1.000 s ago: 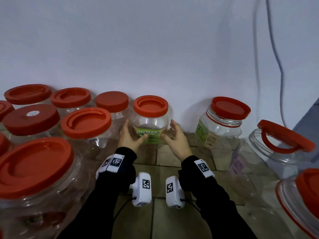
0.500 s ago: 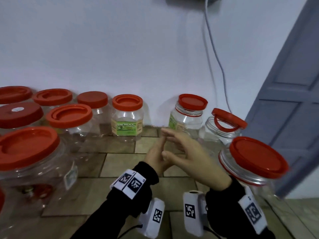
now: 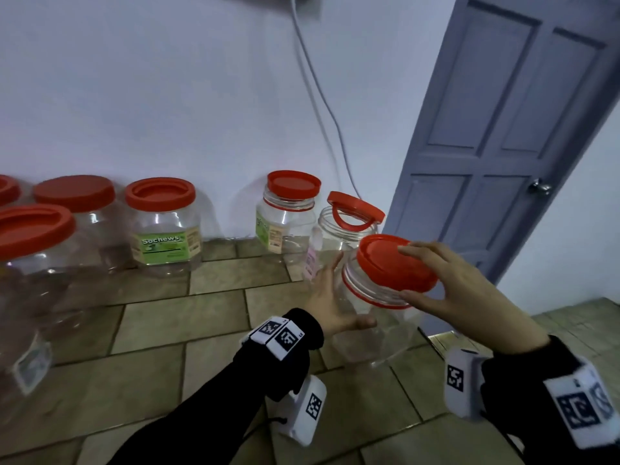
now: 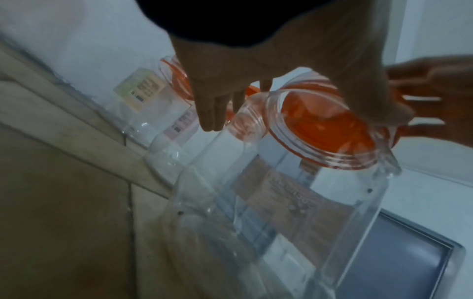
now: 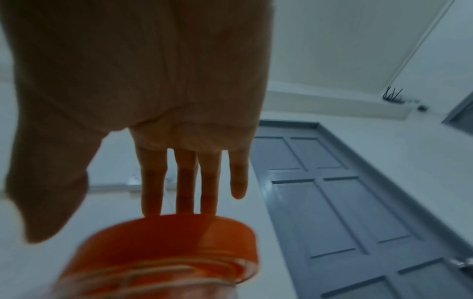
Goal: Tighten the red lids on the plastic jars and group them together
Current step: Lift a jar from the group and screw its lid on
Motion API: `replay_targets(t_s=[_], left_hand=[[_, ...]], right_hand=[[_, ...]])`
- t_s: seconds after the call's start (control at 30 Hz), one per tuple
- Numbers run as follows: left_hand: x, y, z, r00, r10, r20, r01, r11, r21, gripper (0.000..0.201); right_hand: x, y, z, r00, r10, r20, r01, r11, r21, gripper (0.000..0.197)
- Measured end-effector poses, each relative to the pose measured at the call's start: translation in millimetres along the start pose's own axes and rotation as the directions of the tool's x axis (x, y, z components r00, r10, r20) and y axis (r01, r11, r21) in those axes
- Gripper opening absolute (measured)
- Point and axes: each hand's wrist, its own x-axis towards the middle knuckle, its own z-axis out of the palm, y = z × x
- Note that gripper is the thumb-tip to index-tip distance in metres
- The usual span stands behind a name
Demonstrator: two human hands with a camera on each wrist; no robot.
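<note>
A clear plastic jar point(image 3: 375, 330) stands tilted on the tiled floor near the door, with a red lid point(image 3: 385, 263) on its mouth. My left hand point(image 3: 349, 293) holds the jar's shoulder, fingers point(image 3: 330, 280) along its left side and thumb across the front. My right hand point(image 3: 407, 272) spans the lid, fingers lying over its top and thumb at its lower rim. The left wrist view shows the lid point(image 4: 327, 129) through the jar point(image 4: 281, 212) from below. In the right wrist view my fingertips point(image 5: 179, 202) reach the far edge of the lid point(image 5: 166, 242).
Along the wall stand a Sochews-labelled jar point(image 3: 164, 229), a green-labelled jar point(image 3: 288, 213) and a jar with a loose handled lid point(image 3: 354, 208). More red-lidded jars point(image 3: 33, 236) crowd the left. A grey door point(image 3: 503, 129) is at the right, and a cable point(image 3: 318, 95) hangs down the wall.
Both hands let go of the Sochews jar by the wall and swung right. The left now holds the jar near the door, and the right has come onto its lid.
</note>
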Motion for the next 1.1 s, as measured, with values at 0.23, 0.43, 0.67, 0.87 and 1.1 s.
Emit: replay_targets(t_s=[0.23, 0.43, 0.67, 0.87, 1.1], left_hand=[[-4.0, -5.9, 4.6, 1.000, 0.005, 0.008, -0.005, 0.999, -0.051, 0.131], [-24.9, -14.2, -26.9, 0.993, 0.001, -0.121, 0.013, 0.993, 0.117, 0.118], [-55.7, -19.0, -86.3, 0.969, 0.014, -0.245, 0.032, 0.983, 0.181, 0.118], [-84.8, -13.1, -133.6, 0.931, 0.074, -0.357, 0.084, 0.909, 0.407, 0.104], [-119.0, -9.4, -170.2, 0.932, 0.022, -0.363, 0.193, 0.815, 0.546, 0.101]], right_hand=[[-4.5, 16.9, 15.4, 0.999, -0.016, -0.027, 0.018, 0.998, 0.054, 0.063], [7.2, 7.0, 31.7, 0.973, -0.204, -0.107, 0.212, 0.976, 0.060, 0.056], [39.6, -37.2, 56.0, 0.911, -0.301, -0.284, 0.376, 0.888, 0.265, 0.036], [77.1, -75.9, 68.9, 0.895, -0.200, -0.399, 0.399, 0.761, 0.512, 0.025], [111.9, -101.8, 96.5, 0.926, -0.069, -0.371, 0.336, 0.597, 0.729, 0.027]])
